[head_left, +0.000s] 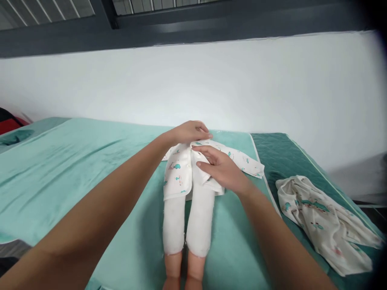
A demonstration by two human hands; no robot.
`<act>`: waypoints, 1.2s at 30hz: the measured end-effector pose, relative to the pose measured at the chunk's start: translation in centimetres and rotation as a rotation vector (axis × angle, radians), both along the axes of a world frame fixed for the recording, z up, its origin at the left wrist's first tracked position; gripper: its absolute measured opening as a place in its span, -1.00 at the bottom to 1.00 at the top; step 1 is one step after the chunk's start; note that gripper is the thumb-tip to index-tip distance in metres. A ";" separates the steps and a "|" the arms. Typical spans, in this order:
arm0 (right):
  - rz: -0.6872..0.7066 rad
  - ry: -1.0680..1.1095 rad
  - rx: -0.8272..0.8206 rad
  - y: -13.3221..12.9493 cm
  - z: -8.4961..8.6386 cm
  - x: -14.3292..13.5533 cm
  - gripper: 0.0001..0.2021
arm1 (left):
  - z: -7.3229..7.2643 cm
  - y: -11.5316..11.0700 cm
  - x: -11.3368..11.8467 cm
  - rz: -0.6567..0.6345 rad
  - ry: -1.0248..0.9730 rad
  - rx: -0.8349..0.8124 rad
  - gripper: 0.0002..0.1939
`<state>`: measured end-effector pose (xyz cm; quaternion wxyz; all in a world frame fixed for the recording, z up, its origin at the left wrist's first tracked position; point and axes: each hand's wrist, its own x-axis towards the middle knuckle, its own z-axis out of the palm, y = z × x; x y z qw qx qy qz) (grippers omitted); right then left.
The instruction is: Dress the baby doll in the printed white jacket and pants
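Leaning over a bed, a person works at the chest of a doll in a printed white jacket, as seen from the head camera. The doll lies along the pale teal sheet, its collar end toward the far edge by the white wall and its bare ankles toward the near edge; its head is largely hidden.

Dressing looks partly done. The jacket covers the shoulders, and one sleeve stretches to the sheet's white-trimmed right edge, its cuff touching the trim; whether an arm fills it cannot be told. The front panel on the left lies flat to its hem, while the one on the right is rumpled and folded back, leaving that side to be straightened, by the look of it. White cloth covers the legs to below the knee. A second printed garment lies crumpled and apart on the dark green mat, near its right edge.

The left hand arches over the collar, wrist high, fingers bent and pointing right; whether they grip the fabric cannot be told. Its forearm rises from the near left corner. The right hand comes in from the near right, palm turned inward, thumb and forefinger parted over the rumpled panel and touching it. Whether its other fingers grasp cloth is hidden.
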<state>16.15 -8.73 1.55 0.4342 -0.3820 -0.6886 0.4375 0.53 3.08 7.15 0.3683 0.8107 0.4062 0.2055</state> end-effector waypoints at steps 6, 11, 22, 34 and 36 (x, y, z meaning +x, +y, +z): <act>-0.218 -0.646 0.455 -2.9 0.0 -2.9 -0.69 | -1.8 -0.7 0.6 0.203 0.057 0.286 -0.88; -0.217 -0.699 0.610 -4.3 -0.8 -3.6 -0.70 | -4.4 -0.7 -0.4 0.491 0.014 0.453 -0.80; -0.518 -0.397 0.437 -8.9 -9.2 3.1 -0.58 | -12.5 -14.2 -10.1 0.596 -0.155 0.228 -0.82; -0.598 -0.656 0.259 -8.7 -9.4 1.9 -0.80 | -13.7 -17.1 -11.1 0.318 0.246 0.369 -0.79; -0.641 -0.665 0.228 -8.9 -9.4 2.1 -0.80 | -13.7 -17.0 -11.2 0.308 0.230 0.391 -0.81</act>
